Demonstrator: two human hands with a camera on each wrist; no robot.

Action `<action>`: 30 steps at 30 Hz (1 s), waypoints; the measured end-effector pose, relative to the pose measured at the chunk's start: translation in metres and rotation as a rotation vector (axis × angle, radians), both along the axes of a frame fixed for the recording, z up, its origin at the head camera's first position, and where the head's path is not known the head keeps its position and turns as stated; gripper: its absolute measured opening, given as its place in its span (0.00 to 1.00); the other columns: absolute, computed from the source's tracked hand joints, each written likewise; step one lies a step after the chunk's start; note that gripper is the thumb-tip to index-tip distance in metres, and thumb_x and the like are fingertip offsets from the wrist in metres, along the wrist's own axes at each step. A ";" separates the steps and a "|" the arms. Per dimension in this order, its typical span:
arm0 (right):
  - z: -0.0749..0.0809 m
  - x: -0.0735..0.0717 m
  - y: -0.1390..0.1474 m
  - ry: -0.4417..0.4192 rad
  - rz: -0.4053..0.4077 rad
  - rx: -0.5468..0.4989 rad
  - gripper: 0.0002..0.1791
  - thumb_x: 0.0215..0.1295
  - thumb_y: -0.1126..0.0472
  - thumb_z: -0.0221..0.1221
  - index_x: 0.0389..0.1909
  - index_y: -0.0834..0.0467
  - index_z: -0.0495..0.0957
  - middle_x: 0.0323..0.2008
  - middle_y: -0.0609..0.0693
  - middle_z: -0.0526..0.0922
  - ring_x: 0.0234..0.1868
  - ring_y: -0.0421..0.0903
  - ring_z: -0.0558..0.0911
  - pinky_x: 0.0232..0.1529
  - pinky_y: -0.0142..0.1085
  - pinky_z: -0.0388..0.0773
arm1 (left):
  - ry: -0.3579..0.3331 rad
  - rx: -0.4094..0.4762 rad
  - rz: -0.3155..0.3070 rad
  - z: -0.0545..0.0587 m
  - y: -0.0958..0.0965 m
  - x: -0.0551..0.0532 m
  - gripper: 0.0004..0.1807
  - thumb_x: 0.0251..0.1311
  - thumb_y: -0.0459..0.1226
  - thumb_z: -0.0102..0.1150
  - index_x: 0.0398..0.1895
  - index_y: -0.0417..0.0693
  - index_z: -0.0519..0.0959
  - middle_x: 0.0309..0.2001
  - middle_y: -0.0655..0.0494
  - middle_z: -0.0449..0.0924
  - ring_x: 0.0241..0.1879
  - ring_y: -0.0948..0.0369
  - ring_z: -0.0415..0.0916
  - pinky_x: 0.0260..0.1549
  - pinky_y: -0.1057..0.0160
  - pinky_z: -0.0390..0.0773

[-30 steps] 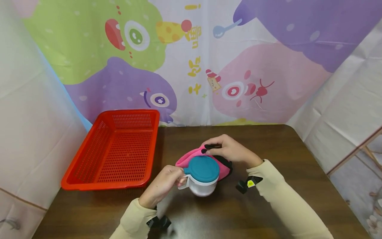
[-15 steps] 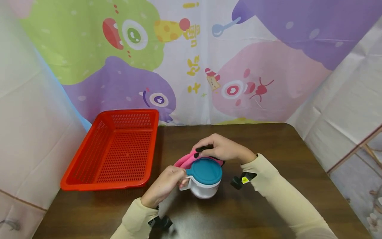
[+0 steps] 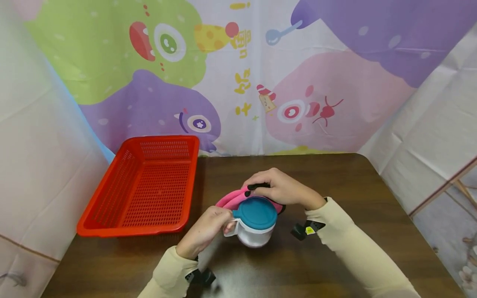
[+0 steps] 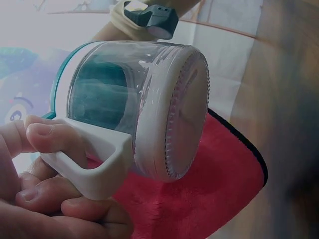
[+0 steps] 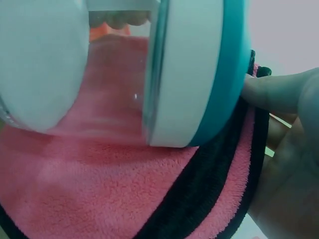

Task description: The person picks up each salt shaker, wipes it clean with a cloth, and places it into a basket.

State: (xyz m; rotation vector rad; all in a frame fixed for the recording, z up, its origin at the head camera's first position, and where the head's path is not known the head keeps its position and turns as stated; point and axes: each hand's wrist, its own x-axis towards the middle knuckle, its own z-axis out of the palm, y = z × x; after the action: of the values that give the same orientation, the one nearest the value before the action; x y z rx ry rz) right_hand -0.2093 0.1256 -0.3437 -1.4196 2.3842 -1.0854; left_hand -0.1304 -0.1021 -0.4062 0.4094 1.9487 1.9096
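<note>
Possible drop through a slack hold

Right of the stiff red mesh basket [image 3: 130, 231] at the table's [image 3: 324, 174] left edge, grips the smooth, clear, round jar [image 3: 257, 225] by its handle [image 4: 99, 177] with the left hand [image 3: 205, 230], midway between side edges; pinches fuzzy, black-edged pink cloth [image 3: 232, 200] behind it with the right hand [image 3: 284, 188].

A red basket [image 3: 130, 231] sits on a brown table [image 3: 343, 182]

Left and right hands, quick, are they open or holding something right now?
Left hand: holding the white handle of the teal-lidded container.
Right hand: pinching the pink cloth by its edge.
</note>
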 end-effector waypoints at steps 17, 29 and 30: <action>-0.005 0.021 0.013 0.155 -0.144 -0.053 0.14 0.62 0.66 0.62 0.49 0.57 0.83 0.46 0.50 0.86 0.49 0.46 0.82 0.50 0.38 0.80 | -0.046 -0.070 0.141 0.000 -0.002 0.000 0.14 0.57 0.30 0.40 0.14 0.42 0.66 0.16 0.58 0.65 0.23 0.61 0.63 0.28 0.68 0.64; 0.006 0.038 0.019 0.327 -0.170 -0.087 0.16 0.59 0.69 0.63 0.49 0.57 0.83 0.46 0.49 0.85 0.49 0.46 0.82 0.50 0.40 0.80 | 0.007 -0.021 0.204 0.003 0.000 0.001 0.13 0.57 0.28 0.40 0.16 0.28 0.64 0.17 0.57 0.64 0.22 0.62 0.61 0.26 0.69 0.62; 0.007 0.040 0.019 0.338 -0.173 -0.091 0.16 0.59 0.69 0.63 0.48 0.57 0.83 0.46 0.49 0.85 0.49 0.45 0.82 0.50 0.40 0.80 | 0.014 -0.016 0.210 0.003 0.000 0.001 0.13 0.57 0.28 0.40 0.15 0.29 0.64 0.17 0.57 0.64 0.22 0.62 0.61 0.26 0.69 0.62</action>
State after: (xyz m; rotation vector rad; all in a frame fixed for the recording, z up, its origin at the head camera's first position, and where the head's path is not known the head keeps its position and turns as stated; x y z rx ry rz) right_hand -0.1696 0.1447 -0.3363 -1.5594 2.7690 -1.0789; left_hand -0.1293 -0.1017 -0.4031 0.2211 2.0861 2.0207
